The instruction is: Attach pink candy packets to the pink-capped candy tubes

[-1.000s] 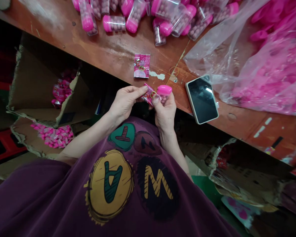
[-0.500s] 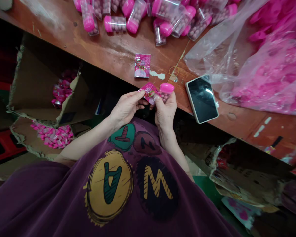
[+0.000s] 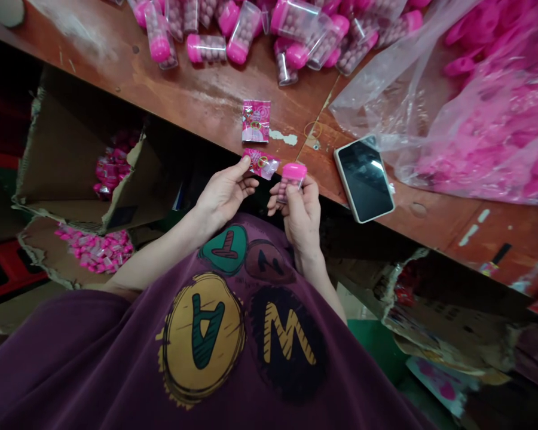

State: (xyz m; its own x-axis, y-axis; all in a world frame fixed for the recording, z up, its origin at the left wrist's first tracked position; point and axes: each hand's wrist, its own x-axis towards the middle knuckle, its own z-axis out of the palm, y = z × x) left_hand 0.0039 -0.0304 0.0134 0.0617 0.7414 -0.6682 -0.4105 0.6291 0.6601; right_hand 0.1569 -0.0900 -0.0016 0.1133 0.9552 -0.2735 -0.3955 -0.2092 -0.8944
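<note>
Between thumb and fingers, my left hand (image 3: 226, 190) pinches a small pink printed sachet (image 3: 260, 163) at its left end. My right hand (image 3: 302, 212) is closed around a clear little jar of pink candy balls (image 3: 290, 182), its pink cap pointing up and away from me. A short gap separates the sachet from the jar, both at the table's near edge. Just beyond the held sachet, another pink sachet (image 3: 256, 121) lies flat on the wooden table (image 3: 192, 101).
Several capped candy jars (image 3: 244, 33) are heaped at the table's far side. A phone (image 3: 364, 179) lies right of my hands, beside a clear plastic bag of pink pieces (image 3: 488, 137). Below the table, an open cardboard box (image 3: 67, 143) holds pink packets (image 3: 112, 167).
My hands have moved apart. The right thumb and fingers have let go of the sachet, which stays in my left hand, and the jar is now lower and more upright in my right.
</note>
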